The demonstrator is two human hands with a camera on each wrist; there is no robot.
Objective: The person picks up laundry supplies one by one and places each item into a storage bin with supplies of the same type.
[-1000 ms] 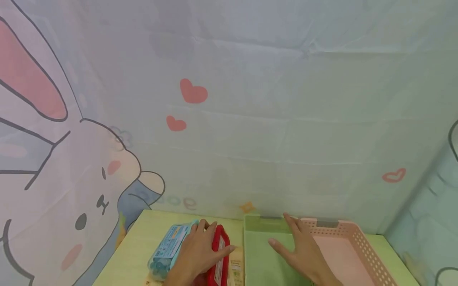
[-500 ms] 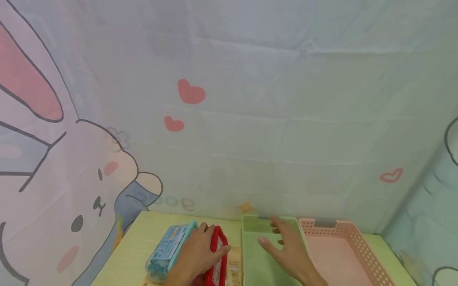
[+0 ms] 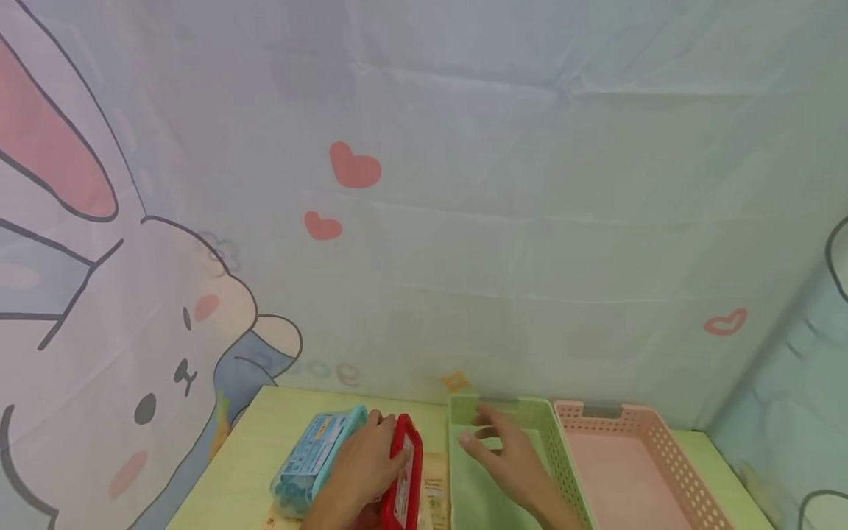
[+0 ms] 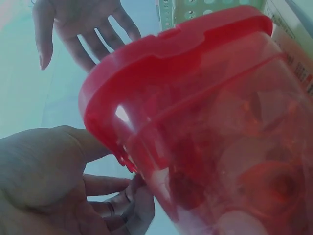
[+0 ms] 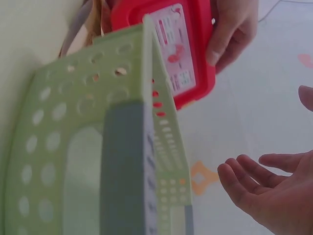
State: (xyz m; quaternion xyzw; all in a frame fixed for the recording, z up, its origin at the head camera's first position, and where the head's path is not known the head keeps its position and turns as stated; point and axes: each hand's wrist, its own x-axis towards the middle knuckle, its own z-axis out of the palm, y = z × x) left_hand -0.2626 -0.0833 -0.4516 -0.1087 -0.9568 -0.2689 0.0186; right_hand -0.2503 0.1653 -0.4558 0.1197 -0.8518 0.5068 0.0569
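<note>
My left hand (image 3: 363, 464) grips a clear red box with a red lid (image 3: 415, 475), which stands on its side edge so the white label faces right. In the left wrist view the left hand (image 4: 54, 181) has thumb and fingers at the rim of the box (image 4: 234, 127), whose contents show only dimly through the plastic. My right hand (image 3: 506, 453) hangs over the green basket (image 3: 562, 445), fingers loosely curved and holding nothing. In the right wrist view a gap separates the right hand (image 5: 279, 191) from the red lid (image 5: 203, 58).
A box with a light blue lid (image 3: 311, 456) and clear body lies left of the left hand. Between the red box and the green basket is a tan printed packet (image 3: 435, 497). A pink basket (image 3: 623, 478) adjoins the green one on the right. A printed cloth hangs behind.
My right hand has moved left across the green basket, closer to the red box. The left hand keeps its grip, and the box has stayed nearly in place.
</note>
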